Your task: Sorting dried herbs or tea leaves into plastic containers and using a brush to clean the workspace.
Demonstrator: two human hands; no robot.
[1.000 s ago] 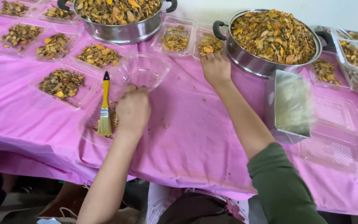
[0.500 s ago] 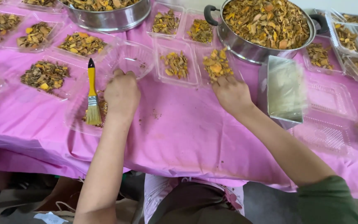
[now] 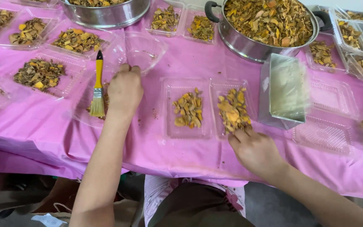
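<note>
Right hand (image 3: 257, 152) touching filled tray (image 3: 232, 110); left hand (image 3: 124, 89) on empty bowl (image 3: 141, 50).

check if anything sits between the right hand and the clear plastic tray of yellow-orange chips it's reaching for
Nothing visible does. The right hand already has its fingertips at the near edge of the clear plastic tray of yellow-orange dried chips; only bare pink tablecloth lies beside it.

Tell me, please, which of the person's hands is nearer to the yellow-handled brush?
Left. The left hand rests just right of the brush, nearly touching it. The right hand is far off to the right, at the tray of dried pieces.
</note>
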